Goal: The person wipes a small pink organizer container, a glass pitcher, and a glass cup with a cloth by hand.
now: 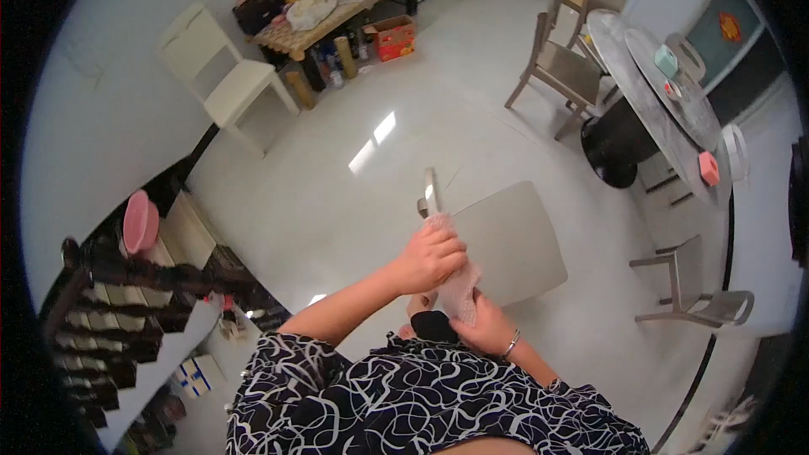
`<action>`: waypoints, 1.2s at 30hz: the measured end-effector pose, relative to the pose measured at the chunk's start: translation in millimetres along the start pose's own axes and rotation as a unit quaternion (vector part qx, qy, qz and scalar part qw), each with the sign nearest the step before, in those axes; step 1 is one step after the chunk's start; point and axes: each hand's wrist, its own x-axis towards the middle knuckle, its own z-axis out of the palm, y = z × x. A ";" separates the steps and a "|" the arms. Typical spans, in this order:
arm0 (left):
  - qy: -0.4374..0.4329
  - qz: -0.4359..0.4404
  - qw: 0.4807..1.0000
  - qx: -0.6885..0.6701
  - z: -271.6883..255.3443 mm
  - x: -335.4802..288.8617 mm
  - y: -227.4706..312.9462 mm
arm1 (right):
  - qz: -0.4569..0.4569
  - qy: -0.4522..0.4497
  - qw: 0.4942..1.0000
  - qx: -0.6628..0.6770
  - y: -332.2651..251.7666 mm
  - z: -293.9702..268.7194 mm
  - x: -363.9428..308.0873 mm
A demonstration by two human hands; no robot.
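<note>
A greyish-beige chair (pixel 514 240) stands right in front of me, its flat seat towards the right. One end of its top rail (pixel 432 190) sticks out past my left hand (pixel 431 254). That hand is closed round a pale pink cloth (pixel 459 291), which is wrapped over the rail. Lower down, my right hand (pixel 487 329), with a bracelet at the wrist, grips the near end of the same cloth. Cloth and hands hide most of the chair's back.
At the right stands a round marble-look table (pixel 619 50) with chairs around it; another chair (pixel 695 286) is nearer. A white chair (pixel 232 76) and a cluttered low table (pixel 371 0) are at the back left. A dark stair railing (pixel 143 274) and pink basin (pixel 141 222) lie left.
</note>
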 end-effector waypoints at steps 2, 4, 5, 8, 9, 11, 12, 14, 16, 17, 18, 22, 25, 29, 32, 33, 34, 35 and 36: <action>-0.127 0.050 0.981 -0.139 -7.8 -0.9 10.7 | 0.001 -0.019 0.998 0.056 14.2 9.8 -18.8; -0.155 0.079 0.974 -0.147 -29.2 29.0 -5.0 | -0.027 -0.054 0.992 0.115 30.5 -2.2 16.9; -0.166 0.085 0.967 -0.173 -23.0 27.8 -0.1 | 0.036 -0.101 0.985 0.137 37.5 0.2 7.3; -0.323 0.143 0.927 -0.129 -20.7 49.3 -17.0 | 0.014 -0.082 0.981 0.177 36.4 4.1 12.9; -0.332 0.157 0.921 -0.133 -19.2 56.8 -20.9 | 0.006 -0.094 0.974 0.207 27.2 1.8 13.9; -0.473 0.149 0.865 -0.082 -15.0 77.2 -28.5 | 0.020 -0.053 0.980 0.192 23.5 4.6 19.4; -0.511 0.130 0.843 -0.105 -12.2 88.9 -31.6 | 0.039 -0.023 0.986 0.162 22.2 3.1 20.4; -0.583 0.141 0.793 -0.104 -6.3 96.4 -39.7 | 0.063 -0.025 0.989 0.135 26.7 7.7 27.2; -0.719 0.132 0.673 -0.116 -5.2 126.7 -37.2 | 0.056 0.011 0.995 0.080 47.9 21.4 29.4; -0.719 0.145 0.670 -0.114 -0.8 137.1 -40.2 | 0.062 0.022 0.994 0.083 64.6 27.8 30.9; -0.738 0.158 0.635 -0.167 2.4 144.3 -42.6 | 0.060 0.017 0.995 0.081 68.6 26.0 30.5; -0.778 0.139 0.559 -0.251 13.2 154.5 -56.9 | 0.062 0.034 0.994 0.086 60.9 14.5 23.8; -0.831 0.119 0.511 -0.186 23.7 160.7 -66.9 | 0.072 0.050 0.990 0.115 41.5 -0.8 22.2; -0.800 0.168 0.530 -0.224 23.5 176.0 -79.2 | 0.137 0.037 0.984 0.108 26.0 -22.3 31.1; -0.794 0.185 0.527 -0.238 17.8 188.3 -87.9 | 0.087 0.081 0.984 0.134 8.1 -33.4 32.7; -0.797 0.192 0.523 -0.233 17.0 192.7 -88.7 | 0.091 0.087 0.982 0.142 6.4 -34.3 32.8; -0.806 0.208 0.509 -0.217 15.6 197.8 -88.1 | 0.065 0.116 0.977 0.169 7.0 -32.1 31.4; -0.806 0.213 0.507 -0.218 12.2 198.1 -92.4 | 0.069 0.119 0.976 0.170 2.4 -33.5 34.7; -0.787 0.212 0.537 -0.218 10.3 200.2 -94.7 | 0.096 0.100 0.981 0.138 -2.4 -42.1 35.1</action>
